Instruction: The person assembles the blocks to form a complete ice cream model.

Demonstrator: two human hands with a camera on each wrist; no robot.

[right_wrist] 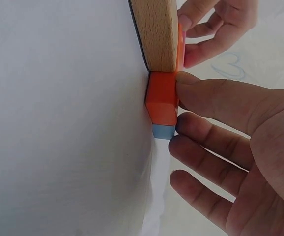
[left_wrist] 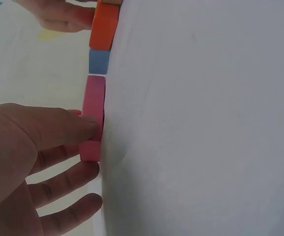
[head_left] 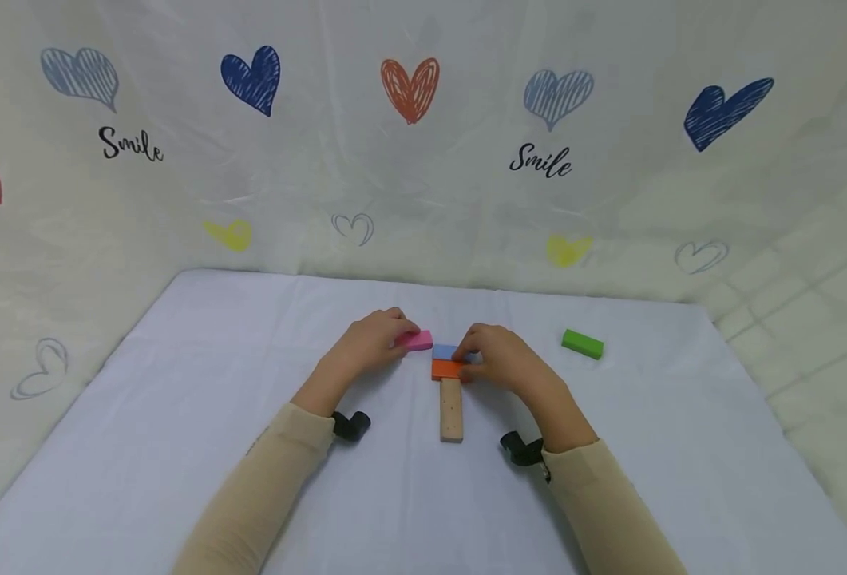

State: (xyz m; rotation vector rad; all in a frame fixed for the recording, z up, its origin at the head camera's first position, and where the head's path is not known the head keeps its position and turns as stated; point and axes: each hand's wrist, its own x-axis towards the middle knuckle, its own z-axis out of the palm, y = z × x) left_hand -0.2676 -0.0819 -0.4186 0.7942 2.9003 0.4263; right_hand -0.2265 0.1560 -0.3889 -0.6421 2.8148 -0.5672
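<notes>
My left hand (head_left: 373, 342) pinches a pink wooden block (head_left: 419, 341) lying on the white cloth, its thumb on the block in the left wrist view. To its right, a light blue block (head_left: 442, 351) lies lengthwise against the far side of an orange block (head_left: 445, 369). A plain wood block (head_left: 451, 411) extends from the orange one toward me, forming a T shape. My right hand (head_left: 502, 359) grips the right ends of the orange and blue blocks. In the right wrist view its thumb (right_wrist: 201, 93) is on the orange block, with fingertips beside the blue one.
A green block (head_left: 583, 343) lies apart at the right. Behind the white-covered table (head_left: 179, 415) hangs a pale curtain (head_left: 452, 176) printed with hearts and words. Black wrist cameras (head_left: 351, 426) sit near both cuffs.
</notes>
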